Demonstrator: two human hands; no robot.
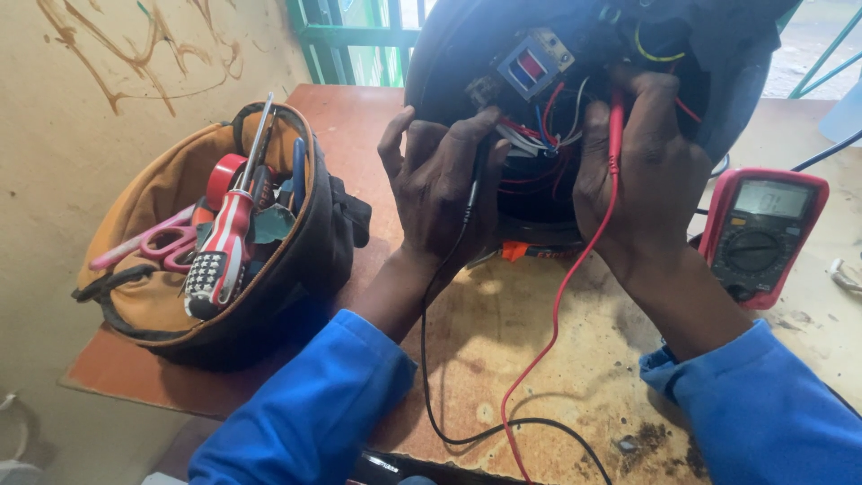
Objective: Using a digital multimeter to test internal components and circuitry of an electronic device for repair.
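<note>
The right hand (639,171) is pinching the red probe (616,126) between its fingers, pressing the tip into the bundle of coloured wires (543,139) inside the dark round appliance housing (467,45), which is sitting at twelve o'clock on the worn table (539,359). The left hand (440,175) is closing its fingers around the black probe (479,171), holding it against the same wiring just at nine o'clock of the red one. A red lead (557,305) and a black lead (429,359) are trailing from the probes down toward six o'clock across the table. At three o'clock of the right hand, a red multimeter (761,233) is lying face up near the wrist, its screen lit. At nine o'clock, well apart from the hands, an open tool bag (269,269) is standing on the table's corner, holding a red and white screwdriver (224,242), pink-handled scissors (157,242) and a roll of red tape (224,175). Both forearms are wearing blue sleeves (314,413).
</note>
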